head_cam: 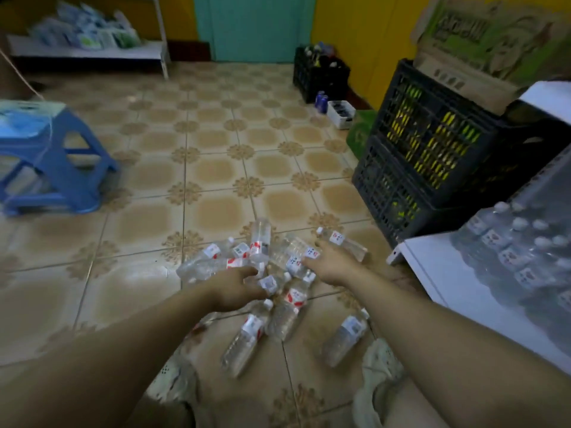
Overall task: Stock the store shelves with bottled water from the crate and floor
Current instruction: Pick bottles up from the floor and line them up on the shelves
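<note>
Far left there's a blue plastic stool (52, 159) with some pale plastic bagging on top. Behind it is a low white rack (89, 52) holding packets. The floor (216, 168) is patterned tan tile.

Moving in, the person's left hand (236, 288) is down over a heap of small water bottles (261, 242). They lie every which way on the tiles, all clear with red-and-white labels. Its thumb and fingers curve around one labelled bottle (269, 282), but it's too blurry to tell whether that one is actually gripped. The right hand (332, 264) is just beside it, fingers stretched out and relaxed, tips touching another bottle in the heap, nothing grasped. Two more bottles lie nearer the person's feet, one right by a pale shoe (380, 366).

Further right, two dark crates (432, 156) are stacked with a cardboard box (482, 38) on top. At the far right edge, a white shelf (432, 273) carries rows of upright shelved bottles (509, 251).
</note>
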The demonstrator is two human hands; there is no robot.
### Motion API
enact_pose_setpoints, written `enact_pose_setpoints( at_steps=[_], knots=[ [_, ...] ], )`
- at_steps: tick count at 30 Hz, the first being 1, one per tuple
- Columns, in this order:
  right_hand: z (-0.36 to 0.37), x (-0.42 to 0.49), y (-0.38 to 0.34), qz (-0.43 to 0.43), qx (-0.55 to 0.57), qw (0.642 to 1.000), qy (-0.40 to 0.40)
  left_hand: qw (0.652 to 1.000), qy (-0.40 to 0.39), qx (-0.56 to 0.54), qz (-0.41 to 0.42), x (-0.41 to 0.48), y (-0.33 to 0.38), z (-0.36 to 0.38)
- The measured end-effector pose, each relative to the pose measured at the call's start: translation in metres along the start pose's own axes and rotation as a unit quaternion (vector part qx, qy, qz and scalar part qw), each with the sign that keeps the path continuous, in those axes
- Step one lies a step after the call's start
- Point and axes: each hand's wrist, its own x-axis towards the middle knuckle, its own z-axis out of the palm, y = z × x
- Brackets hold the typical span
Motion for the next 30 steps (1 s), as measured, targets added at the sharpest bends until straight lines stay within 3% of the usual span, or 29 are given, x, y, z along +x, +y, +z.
enact_pose_setpoints(
  at_steps=[8, 16, 19, 24, 27, 30],
  knots=[
    [0.091, 0.102, 0.053, 0.087, 0.125, 0.985, -0.078, 0.992, -0.100, -0.050, -0.055, 0.114, -0.046, 0.067],
    [0.167, 0.188, 0.114, 0.198, 0.220, 0.950, -0.104, 0.981, -0.156, -0.101, -0.048, 0.217, -0.061, 0.138],
    [0.192, 0.217, 0.122, 0.254, 0.295, 0.917, -0.091, 0.980, -0.161, -0.102, -0.052, 0.252, -0.081, 0.166],
    [0.240, 0.252, 0.119, 0.334, 0.488, 0.804, -0.059, 0.982, -0.168, -0.067, -0.044, 0.276, -0.097, 0.192],
    [0.249, 0.252, 0.126, 0.322, 0.491, 0.809, -0.002, 0.972, -0.197, -0.111, -0.059, 0.266, -0.082, 0.182],
    [0.221, 0.222, 0.122, 0.319, 0.485, 0.814, 0.018, 0.980, -0.169, -0.095, -0.053, 0.259, -0.077, 0.173]
  ],
)
